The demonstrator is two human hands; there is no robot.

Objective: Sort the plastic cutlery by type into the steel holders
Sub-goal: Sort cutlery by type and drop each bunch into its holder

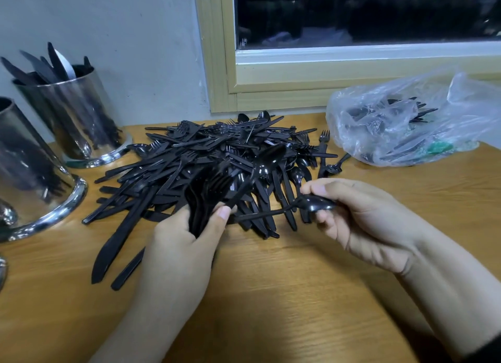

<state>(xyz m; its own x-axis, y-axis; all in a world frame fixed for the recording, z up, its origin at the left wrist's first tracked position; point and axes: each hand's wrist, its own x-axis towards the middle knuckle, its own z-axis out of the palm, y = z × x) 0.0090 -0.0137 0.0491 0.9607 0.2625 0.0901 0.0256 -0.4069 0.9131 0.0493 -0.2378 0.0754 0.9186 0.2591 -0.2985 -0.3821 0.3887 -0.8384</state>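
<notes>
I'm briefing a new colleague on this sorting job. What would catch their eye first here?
The sprawling pile of black plastic cutlery mid-table, just beyond both hands. The left hand grips a bunch of black forks; the right hand pinches a black spoon. Shiny steel holders stand at left, one with knives.

Canteen-like room: steel holders (78, 118), window (352, 37).

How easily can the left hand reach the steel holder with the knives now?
Probably yes. The steel holder stands at the far left with bare table before it. But the left hand grips a bundle of forks.
</notes>
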